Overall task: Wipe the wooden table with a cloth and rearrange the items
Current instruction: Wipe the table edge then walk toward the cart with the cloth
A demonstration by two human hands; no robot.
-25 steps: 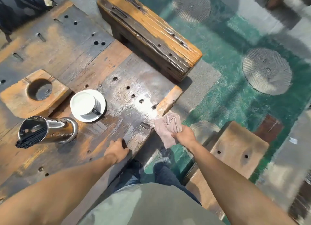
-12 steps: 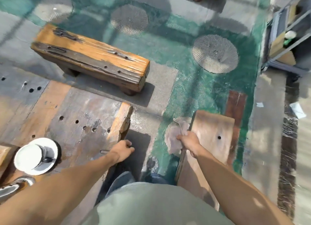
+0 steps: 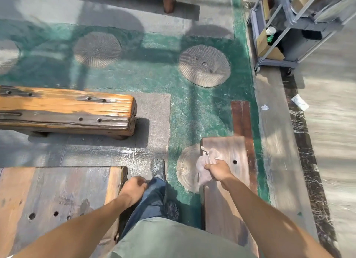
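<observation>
while gripped by right hand (image 3: pixel 217 170), seemingly crumpled cloth (image 3: pixel 205 166)

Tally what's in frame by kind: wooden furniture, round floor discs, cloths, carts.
Wooden table: 1
Wooden benches, left, right: 2
Round floor discs fully in view,: 2, with others cut off or partly hidden
Cloth, in the right hand: 1
Cart: 1
Total: 7

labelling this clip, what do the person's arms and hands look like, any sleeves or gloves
Both forearms are bare right up to the frame edge, with no sleeves in view. The left hand and right hand wear no gloves, and no watch, ring or wristband shows. Below them are a grey-green top and blue jeans.
</observation>
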